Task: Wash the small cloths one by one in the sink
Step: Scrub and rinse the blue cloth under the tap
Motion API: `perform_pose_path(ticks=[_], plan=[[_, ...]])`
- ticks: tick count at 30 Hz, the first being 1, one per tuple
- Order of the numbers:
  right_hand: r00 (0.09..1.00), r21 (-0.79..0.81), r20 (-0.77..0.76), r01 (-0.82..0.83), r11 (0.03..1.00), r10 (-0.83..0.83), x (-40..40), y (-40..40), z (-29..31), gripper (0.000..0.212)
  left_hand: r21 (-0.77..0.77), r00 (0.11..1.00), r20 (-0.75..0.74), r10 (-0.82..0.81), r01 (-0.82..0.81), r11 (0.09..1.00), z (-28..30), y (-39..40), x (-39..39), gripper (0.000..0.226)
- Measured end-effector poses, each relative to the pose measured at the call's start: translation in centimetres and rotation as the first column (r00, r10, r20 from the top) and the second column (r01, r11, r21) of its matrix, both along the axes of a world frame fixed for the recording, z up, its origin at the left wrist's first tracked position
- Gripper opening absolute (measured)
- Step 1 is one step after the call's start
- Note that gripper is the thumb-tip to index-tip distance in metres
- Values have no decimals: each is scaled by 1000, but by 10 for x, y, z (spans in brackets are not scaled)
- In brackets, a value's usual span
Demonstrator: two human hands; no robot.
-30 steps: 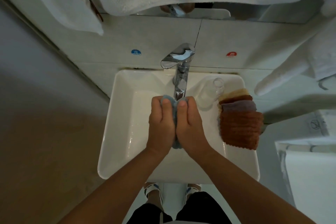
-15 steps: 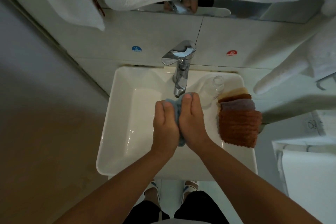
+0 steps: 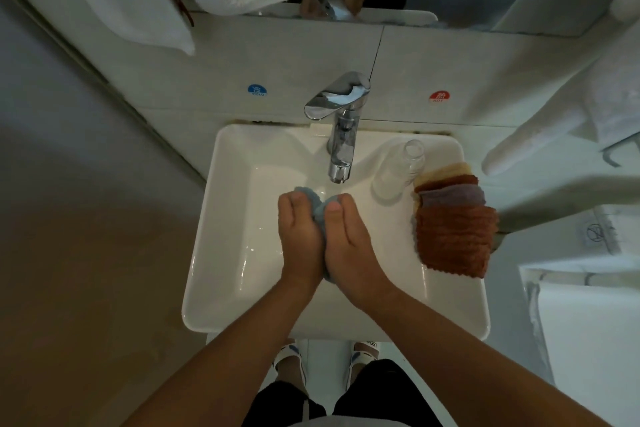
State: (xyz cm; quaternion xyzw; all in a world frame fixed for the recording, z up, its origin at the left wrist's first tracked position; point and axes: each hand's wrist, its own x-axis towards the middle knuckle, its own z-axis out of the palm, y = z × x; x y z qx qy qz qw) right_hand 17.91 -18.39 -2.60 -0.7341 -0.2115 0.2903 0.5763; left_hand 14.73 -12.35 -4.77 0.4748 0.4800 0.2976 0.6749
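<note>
Both my hands are together over the white sink [image 3: 207, 253], just below the chrome tap's [image 3: 341, 149] spout. A small blue cloth [image 3: 313, 200] is squeezed between them; its ends show above my thumbs and below my wrists. My left hand [image 3: 299, 236] grips it from the left and my right hand [image 3: 349, 239] from the right, thumbs on top. My fingers are hidden underneath. A stack of small cloths [image 3: 453, 236], rust-brown on top with purple, brown and cream edges behind, lies on the sink's right rim.
A clear glass [image 3: 398, 173] stands on the rim between the tap and the stack. White towels [image 3: 554, 107] hang at the right and across the top. Blue cold and red hot stickers mark the wall. My feet show below the sink.
My hands rubbed the blue cloth: the right hand slid forward past the left, then drew back level with it. Both hands now sit slightly nearer me, away from the spout.
</note>
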Motion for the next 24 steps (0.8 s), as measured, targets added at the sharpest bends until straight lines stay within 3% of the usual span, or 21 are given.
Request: perform_pose_path(ticks=[4, 6, 8, 10, 14, 18, 22, 24], plan=[[982, 29, -143, 125, 992, -119, 21, -3, 1, 29, 90, 989, -3, -150, 149, 985, 3, -31, -7, 35], [989, 25, -114, 96, 995, -92, 14, -11, 0, 29, 74, 996, 15, -84, 82, 994, 2, -21, 0, 32], [997, 22, -75, 7, 1000, -5, 3, -16, 1, 29, -48, 996, 84, 19, -15, 999, 2, -3, 9, 27], [994, 21, -110, -17, 1000, 20, 5, -15, 3, 27, -64, 995, 76, 59, -54, 996, -2, -5, 11, 26], [970, -37, -224, 88, 995, -94, 24, -9, 6, 26, 79, 997, -34, -64, 66, 995, -5, -26, 9, 30], [986, 16, -167, -20, 1000, 23, 7, -18, 6, 25, -21, 999, 35, 19, -18, 1000, -8, 3, 19, 28], [954, -23, -280, 106, 994, -108, 23, -13, 11, 26, 84, 996, -17, -89, 90, 992, -10, -27, 7, 28], [970, -7, -225, 87, 996, -87, 18, -16, 10, 26, 87, 995, 7, -97, 96, 992, -6, -24, 6, 30]])
